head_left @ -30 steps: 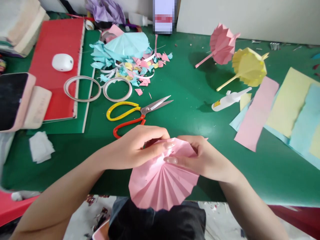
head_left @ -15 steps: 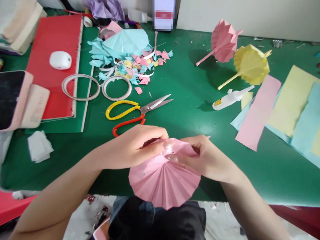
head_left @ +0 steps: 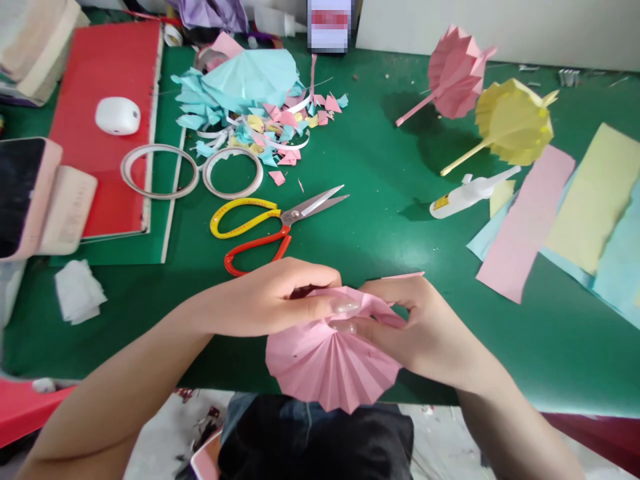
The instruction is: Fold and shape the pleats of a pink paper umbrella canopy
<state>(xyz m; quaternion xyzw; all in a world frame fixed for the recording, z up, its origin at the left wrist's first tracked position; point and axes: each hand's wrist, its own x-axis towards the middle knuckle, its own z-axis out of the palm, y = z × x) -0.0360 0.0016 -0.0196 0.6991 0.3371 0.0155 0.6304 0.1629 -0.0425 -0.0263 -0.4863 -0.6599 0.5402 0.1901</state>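
**A:** Item one, the thing in hand?

**B:** Pleated pink paper fan (head_left: pixel 330 367), opened into a rounded shape, at the near edge of the green tabletop (head_left: pixel 380 220), its lower half hanging past that edge. Left hand (head_left: pixel 270 300): fingers closed on the fan's top left, thumb pressed onto the folds. Right hand (head_left: pixel 425 327): fingers curled and pinching the fan's top right. The two thumbs meet at the centre where the pleats gather.

**A:** Items just beyond the hands?

**B:** Scissors (head_left: pixel 273 223), one yellow and one red handle, blades slightly parted, lying flat. Two tape rings (head_left: pixel 160 172) side by side toward the left edge, one overlapping a red board (head_left: pixel 107 73). Heap of paper scraps (head_left: pixel 260 113) near the far edge.

**A:** Right side?

**B:** Pink paper umbrella (head_left: pixel 457 63) and yellow paper umbrella (head_left: pixel 515 120), lying tilted, touching. Glue bottle (head_left: pixel 470 192) just below them. Coloured paper strips (head_left: pixel 530 220) overlapping toward the right edge.
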